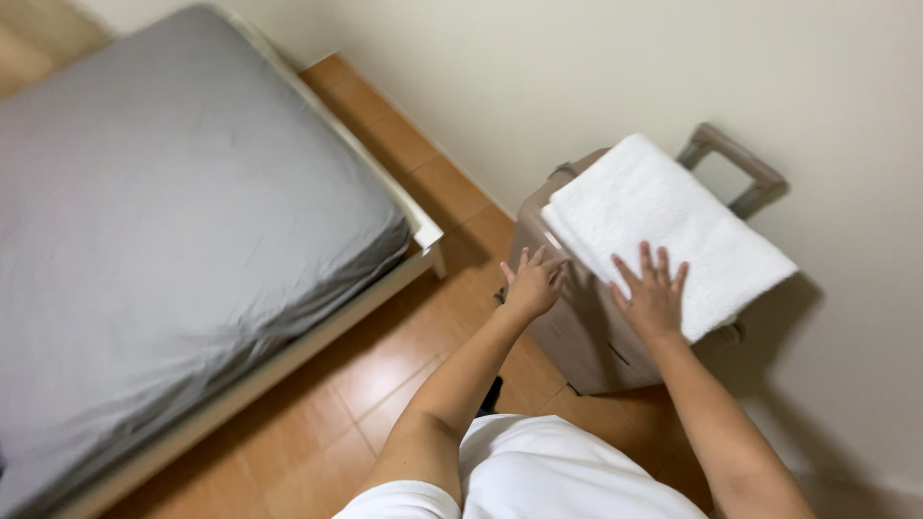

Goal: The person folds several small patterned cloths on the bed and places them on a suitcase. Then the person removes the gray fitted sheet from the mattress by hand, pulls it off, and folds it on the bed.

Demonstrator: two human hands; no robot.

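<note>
Bedroom corner, wood floor [404, 356], cream wall [596, 67]. Right hand [654, 298] fingers spread flat on folded white towel [663, 226]; left hand [532, 282] fingers loosely apart at its 9 o'clock edge. Towel is laid atop beige suitcase [577, 336], overhanging at 4 o'clock; a slide-off is judged likely if pushed. Grey bed [163, 231] at 9 o'clock.

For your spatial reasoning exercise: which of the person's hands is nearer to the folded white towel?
Right. The right hand lies flat on the towel. The left hand is beside the towel's near corner, over the suitcase, fingertips at its edge.
</note>
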